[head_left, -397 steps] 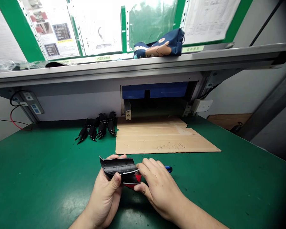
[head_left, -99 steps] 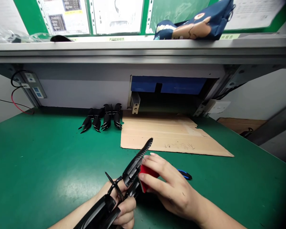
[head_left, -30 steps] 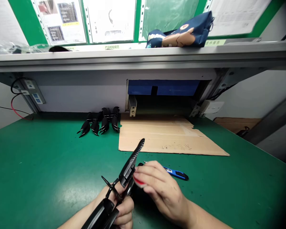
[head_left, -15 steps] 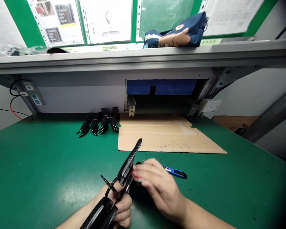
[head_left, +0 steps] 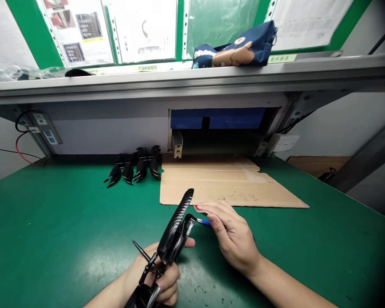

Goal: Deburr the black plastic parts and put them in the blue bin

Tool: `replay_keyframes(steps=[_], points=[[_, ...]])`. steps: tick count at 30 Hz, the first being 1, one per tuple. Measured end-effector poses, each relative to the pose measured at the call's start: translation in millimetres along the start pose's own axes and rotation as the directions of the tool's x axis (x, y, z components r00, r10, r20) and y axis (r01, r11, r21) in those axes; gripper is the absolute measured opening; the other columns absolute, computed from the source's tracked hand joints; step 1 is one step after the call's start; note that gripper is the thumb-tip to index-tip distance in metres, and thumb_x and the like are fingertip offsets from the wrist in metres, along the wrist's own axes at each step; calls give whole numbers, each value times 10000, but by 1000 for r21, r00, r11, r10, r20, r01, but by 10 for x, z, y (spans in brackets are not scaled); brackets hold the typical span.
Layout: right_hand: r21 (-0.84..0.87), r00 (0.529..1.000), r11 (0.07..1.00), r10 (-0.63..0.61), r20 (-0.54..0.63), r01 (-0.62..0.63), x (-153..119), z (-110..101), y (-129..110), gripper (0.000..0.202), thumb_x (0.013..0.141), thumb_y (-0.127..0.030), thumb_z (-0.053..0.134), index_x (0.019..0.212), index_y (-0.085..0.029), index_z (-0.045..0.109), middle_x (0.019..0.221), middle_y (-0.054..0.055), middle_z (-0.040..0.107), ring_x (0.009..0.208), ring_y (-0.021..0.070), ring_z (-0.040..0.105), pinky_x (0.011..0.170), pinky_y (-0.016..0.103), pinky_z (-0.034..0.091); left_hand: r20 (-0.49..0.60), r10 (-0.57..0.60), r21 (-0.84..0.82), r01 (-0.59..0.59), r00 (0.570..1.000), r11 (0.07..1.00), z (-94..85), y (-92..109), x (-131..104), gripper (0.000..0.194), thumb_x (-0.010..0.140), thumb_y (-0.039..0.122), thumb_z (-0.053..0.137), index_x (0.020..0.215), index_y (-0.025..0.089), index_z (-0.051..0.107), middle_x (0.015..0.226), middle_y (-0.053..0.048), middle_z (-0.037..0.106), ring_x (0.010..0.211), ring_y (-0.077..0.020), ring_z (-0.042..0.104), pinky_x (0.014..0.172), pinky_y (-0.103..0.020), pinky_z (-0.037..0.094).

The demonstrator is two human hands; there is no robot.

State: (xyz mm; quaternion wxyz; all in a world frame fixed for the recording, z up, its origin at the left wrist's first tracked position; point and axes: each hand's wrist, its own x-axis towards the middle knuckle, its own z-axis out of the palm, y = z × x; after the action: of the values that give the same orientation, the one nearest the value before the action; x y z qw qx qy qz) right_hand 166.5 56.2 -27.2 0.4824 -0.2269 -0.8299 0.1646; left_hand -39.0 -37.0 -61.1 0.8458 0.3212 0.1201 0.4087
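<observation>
My left hand (head_left: 170,280) clasps the black part (head_left: 173,233); beyond it, my right hand (head_left: 234,235) pinches a red pad (head_left: 198,208). Light, flat pressure seems best.

Green table (head_left: 60,214), pale glare (head_left: 96,261) on its near side, left of centre. Metal-edged shelf (head_left: 141,87) spans above — behind it, a green board (head_left: 25,30) with papers (head_left: 144,32) in clear sleeves. Under the shelf, a pale panel (head_left: 115,134), cut by a dark opening (head_left: 218,143), blue strip (head_left: 237,118) along its top. Right side: plain wall (head_left: 333,128), slanting beam (head_left: 380,145) — far edge in deep shadow.
</observation>
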Motion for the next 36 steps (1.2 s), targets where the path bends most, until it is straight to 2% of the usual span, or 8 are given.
replay_keyframes(steps=[5,8,11,16,21,27,33,36], points=[[33,999,999,17,37,-19,-26,-21,-38,243,985,-286,494,1192,-189,574,1109,82,584,1053,253,522,891,395,419,-4,32,28,-32,999,999,73,53,-17,497,925,467,474,1343,197,481,389,69,363,297,-69,261,408,-202,258],[14,999,999,44,7,-44,-17,-33,-39,176,982,-291,485,966,-190,629,1065,82,585,1055,268,511,888,409,395,-17,39,29,-39,999,999,110,73,-24,471,922,415,487,1337,191,488,390,68,364,296,-68,259,410,-204,258],[-35,998,999,26,-57,-28,13,-48,-56,237,974,-237,485,775,-181,601,1007,77,580,951,245,543,826,387,402,-46,35,58,-33,998,998,145,84,-29,471,908,355,502,1342,174,479,389,71,354,299,-69,252,413,-207,252],[-33,997,998,-47,-53,46,62,-59,-137,193,960,-175,483,802,-173,594,821,58,563,746,200,537,695,341,420,-73,33,79,-27,997,997,149,64,-38,451,919,352,479,1331,171,488,382,66,356,296,-74,248,404,-210,242],[-25,992,992,-123,-14,123,55,-68,-234,170,933,-111,493,792,-162,574,830,60,545,752,197,515,690,343,410,-116,45,102,-34,992,994,134,56,-32,438,923,334,472,1329,171,488,378,63,363,297,-76,245,408,-213,243],[75,975,975,-215,60,210,15,-33,-353,161,909,-39,471,904,-155,582,899,70,564,778,187,523,698,334,430,-114,38,109,-26,993,994,146,64,-30,446,927,366,473,1327,170,485,381,68,351,298,-75,236,405,-210,231],[67,971,971,-232,57,229,5,-42,-394,164,946,-81,449,954,-161,592,890,72,575,730,178,526,672,326,426,-110,34,100,-23,993,995,126,51,-44,464,928,370,466,1341,158,461,388,70,361,300,-77,239,413,-214,250],[73,968,971,-234,95,228,-24,-31,-369,146,979,-138,460,993,-160,604,890,77,565,736,189,513,667,332,412,-97,48,87,-39,994,995,87,24,-40,350,930,368,460,1203,181,576,392,65,362,298,-73,245,414,-212,253]])
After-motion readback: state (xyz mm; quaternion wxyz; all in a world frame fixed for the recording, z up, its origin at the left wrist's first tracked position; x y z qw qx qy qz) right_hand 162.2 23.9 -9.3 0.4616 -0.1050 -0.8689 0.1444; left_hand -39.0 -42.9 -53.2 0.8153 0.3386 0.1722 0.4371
